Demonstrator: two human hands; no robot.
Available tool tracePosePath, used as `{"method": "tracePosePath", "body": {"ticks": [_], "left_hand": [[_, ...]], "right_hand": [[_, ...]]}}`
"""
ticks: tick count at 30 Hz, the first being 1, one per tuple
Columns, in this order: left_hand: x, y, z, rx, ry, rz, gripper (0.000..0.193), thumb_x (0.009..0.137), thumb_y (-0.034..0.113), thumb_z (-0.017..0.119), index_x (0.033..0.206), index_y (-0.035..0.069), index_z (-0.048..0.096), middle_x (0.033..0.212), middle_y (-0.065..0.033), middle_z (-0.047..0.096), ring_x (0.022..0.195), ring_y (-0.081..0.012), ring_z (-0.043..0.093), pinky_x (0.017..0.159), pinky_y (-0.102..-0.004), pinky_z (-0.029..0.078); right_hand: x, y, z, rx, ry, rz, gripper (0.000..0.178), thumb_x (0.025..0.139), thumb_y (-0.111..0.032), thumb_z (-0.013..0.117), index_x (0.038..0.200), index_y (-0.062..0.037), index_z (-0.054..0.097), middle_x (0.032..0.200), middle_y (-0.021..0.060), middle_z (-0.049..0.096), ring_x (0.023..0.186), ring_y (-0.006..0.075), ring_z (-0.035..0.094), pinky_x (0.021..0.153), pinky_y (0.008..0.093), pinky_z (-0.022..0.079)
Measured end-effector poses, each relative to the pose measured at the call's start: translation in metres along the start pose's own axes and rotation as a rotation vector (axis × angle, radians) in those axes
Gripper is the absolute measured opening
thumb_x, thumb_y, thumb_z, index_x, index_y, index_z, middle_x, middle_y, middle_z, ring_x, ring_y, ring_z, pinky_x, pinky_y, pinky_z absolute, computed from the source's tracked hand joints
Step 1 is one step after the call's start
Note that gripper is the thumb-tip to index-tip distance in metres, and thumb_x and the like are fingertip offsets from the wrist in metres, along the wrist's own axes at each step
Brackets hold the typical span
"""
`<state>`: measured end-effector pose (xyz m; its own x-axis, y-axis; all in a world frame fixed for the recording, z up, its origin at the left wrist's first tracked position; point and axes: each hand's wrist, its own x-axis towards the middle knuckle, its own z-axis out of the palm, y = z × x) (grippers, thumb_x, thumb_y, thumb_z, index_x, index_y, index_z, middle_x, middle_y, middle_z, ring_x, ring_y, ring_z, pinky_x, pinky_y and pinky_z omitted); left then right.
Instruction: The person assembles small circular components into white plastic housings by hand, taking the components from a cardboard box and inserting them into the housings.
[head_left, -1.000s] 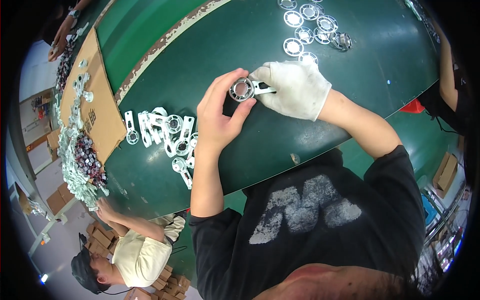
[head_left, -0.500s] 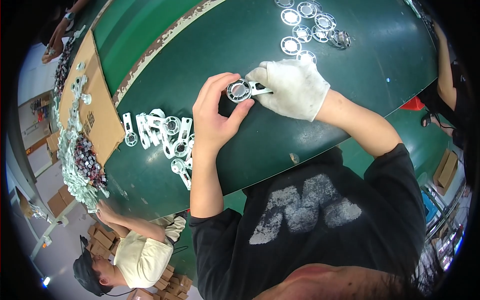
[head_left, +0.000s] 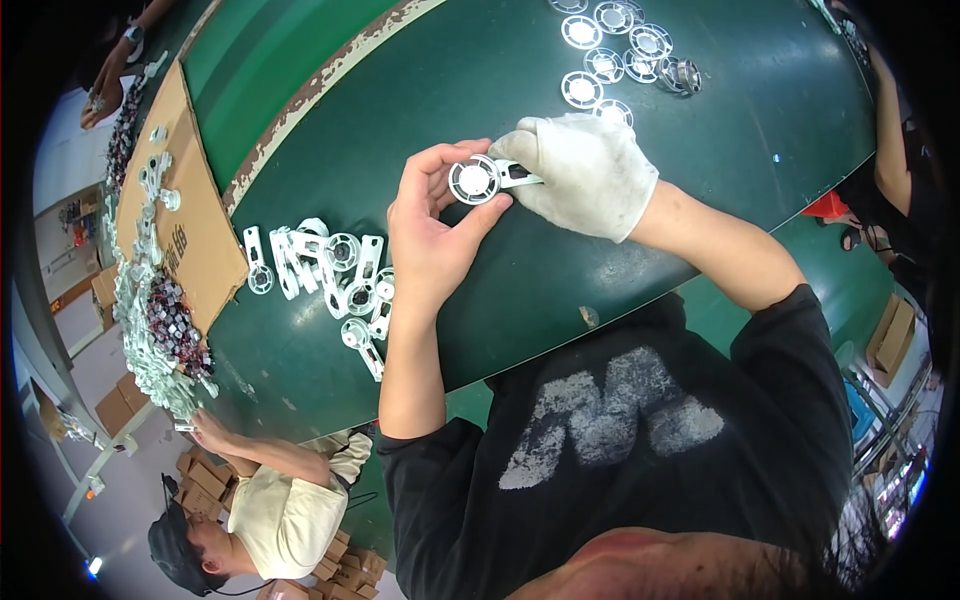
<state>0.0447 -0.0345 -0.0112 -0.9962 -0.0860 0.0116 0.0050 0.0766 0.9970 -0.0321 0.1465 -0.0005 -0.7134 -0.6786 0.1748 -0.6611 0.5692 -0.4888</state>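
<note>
My bare left hand (head_left: 437, 225) is closed round the round head of a small white part that looks like a handheld fan housing (head_left: 474, 180). A shiny spoked disc with a bright centre forms the face of that head, which is turned upward. In a white glove, my right hand (head_left: 590, 175) grips the short slotted handle of the same housing and hides its end. Both hands hold it just above the green table. Left of my left forearm lie several similar white housings (head_left: 342, 253), jumbled together.
Several loose silver spoked discs (head_left: 603, 65) lie at the far side of the green table (head_left: 380, 130). A cardboard sheet (head_left: 185, 200) with white parts stands at the left, beside a heap of white and dark pieces (head_left: 150, 350). A co-worker in a cream shirt (head_left: 285, 525) reaches toward that heap.
The housing has tipped slightly, so its disc now catches the light and looks brighter. My left fingers have shifted a little on its head; both hands keep hold.
</note>
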Motion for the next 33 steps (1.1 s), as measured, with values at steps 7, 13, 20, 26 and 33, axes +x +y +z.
{"method": "tracePosePath", "body": {"ticks": [7, 13, 20, 26, 33], "left_hand": [[-0.001, 0.002, 0.0, 0.095, 0.012, 0.087, 0.048, 0.08, -0.007, 0.08, 0.12, 0.001, 0.056, 0.129, -0.0183, 0.068, 0.117, -0.0222, 0.067, 0.098, -0.0345, 0.056], [-0.002, -0.001, 0.004, 0.444, 0.036, 0.378, 0.04, 0.076, -0.005, 0.081, 0.111, 0.004, 0.063, 0.118, -0.0113, 0.074, 0.109, -0.028, 0.072, 0.091, -0.0324, 0.059], [-0.003, -0.003, 0.007, 0.498, -0.069, 0.609, 0.042, 0.069, -0.005, 0.082, 0.108, 0.002, 0.067, 0.12, -0.0128, 0.073, 0.115, -0.0329, 0.07, 0.094, -0.0379, 0.058], [0.0, -0.002, 0.007, 0.103, -0.116, 0.336, 0.043, 0.084, 0.015, 0.082, 0.121, 0.0, 0.068, 0.128, -0.0166, 0.069, 0.114, -0.0275, 0.068, 0.097, -0.0342, 0.053], [-0.003, 0.001, 0.002, 0.032, -0.116, 0.253, 0.033, 0.079, 0.007, 0.084, 0.109, -0.002, 0.074, 0.12, -0.0165, 0.073, 0.109, -0.0238, 0.07, 0.092, -0.0307, 0.054]], "right_hand": [[0.003, 0.002, -0.005, 0.111, 0.018, -0.045, 0.022, 0.082, -0.018, 0.072, 0.103, -0.0096, 0.072, 0.093, 0.0065, 0.072, 0.08, 0.0284, 0.073, 0.069, 0.0377, 0.057], [0.006, 0.008, -0.026, 0.471, -0.334, 0.08, 0.038, 0.088, -0.03, 0.069, 0.11, 0.0007, 0.067, 0.093, 0.0224, 0.071, 0.093, 0.0396, 0.07, 0.083, 0.044, 0.055], [0.01, 0.013, -0.019, 0.529, -0.69, 0.11, 0.055, 0.094, -0.063, 0.057, 0.104, -0.0113, 0.07, 0.082, 0.0149, 0.071, 0.08, 0.0345, 0.071, 0.074, 0.0453, 0.054], [0.003, 0.008, -0.008, 0.379, -0.437, 0.009, 0.042, 0.096, -0.055, 0.057, 0.103, -0.0163, 0.07, 0.084, 0.0134, 0.072, 0.083, 0.0361, 0.071, 0.074, 0.0471, 0.056], [-0.004, -0.003, -0.007, 0.097, -0.311, -0.119, 0.027, 0.095, -0.045, 0.055, 0.103, -0.0217, 0.068, 0.08, 0.0099, 0.071, 0.074, 0.0351, 0.071, 0.065, 0.048, 0.057]]}}
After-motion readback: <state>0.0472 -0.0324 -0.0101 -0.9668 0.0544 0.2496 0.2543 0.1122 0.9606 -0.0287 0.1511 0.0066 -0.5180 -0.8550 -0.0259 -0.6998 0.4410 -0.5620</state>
